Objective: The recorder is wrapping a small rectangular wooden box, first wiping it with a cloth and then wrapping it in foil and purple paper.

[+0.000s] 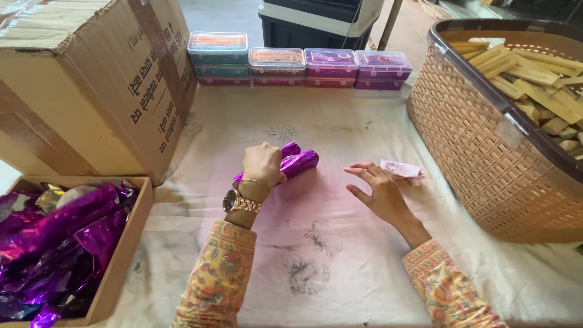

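My left hand (263, 164) is closed around a bundle wrapped in shiny purple foil (299, 162), which lies on the white cloth in the middle of the table. A gold watch and a bangle sit on that wrist. My right hand (378, 188) rests on the cloth to the right, fingers spread, with its fingertips on a small pink piece of paper (402, 170). Both sleeves are yellow with a floral print.
A low cardboard box of crumpled purple foil sheets (57, 243) sits at the front left, below a large cardboard carton (91, 85). Several clear-lidded plastic boxes (300, 65) line the far edge. A beige woven basket (486, 146) of wooden sticks stands at the right.
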